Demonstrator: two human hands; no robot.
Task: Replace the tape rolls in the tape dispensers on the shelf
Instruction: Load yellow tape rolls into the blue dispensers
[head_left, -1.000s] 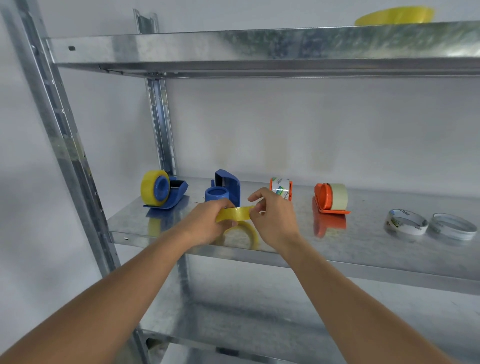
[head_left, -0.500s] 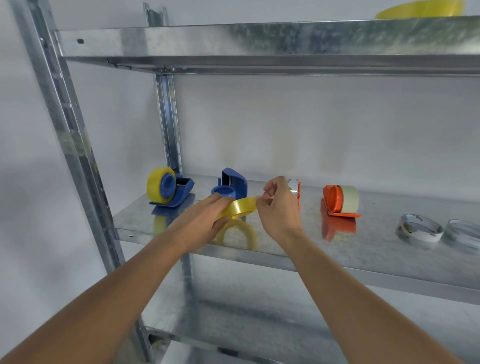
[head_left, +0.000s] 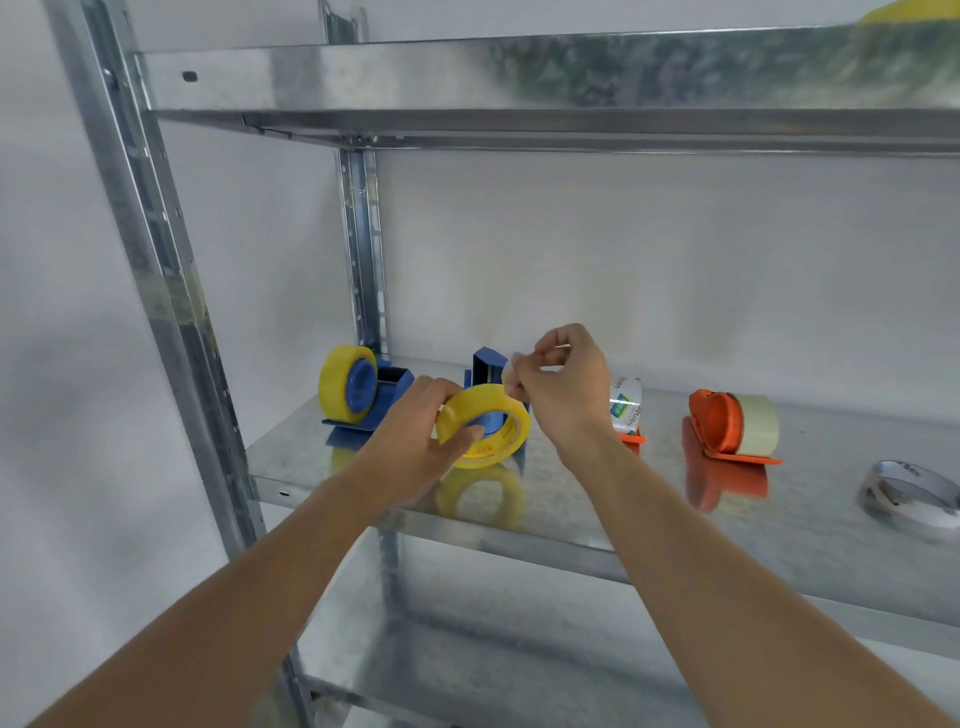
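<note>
I note my left hand (head_left: 415, 441) clasps the yellow tape roll (head_left: 483, 434); right fingers (head_left: 524, 384) pinch its free end, blue plastic dispenser (head_left: 488, 366) directly behind.

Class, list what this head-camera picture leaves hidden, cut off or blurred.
1. Second blue dispenser: mostly behind the yellow tape roll and both hands.
2. Third dispenser: left part behind the right hand.
3. White roll: cut by the right edge, blurred.

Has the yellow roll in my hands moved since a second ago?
Yes. The yellow roll has tipped up to show its open core, still before the blue dispenser.
</note>
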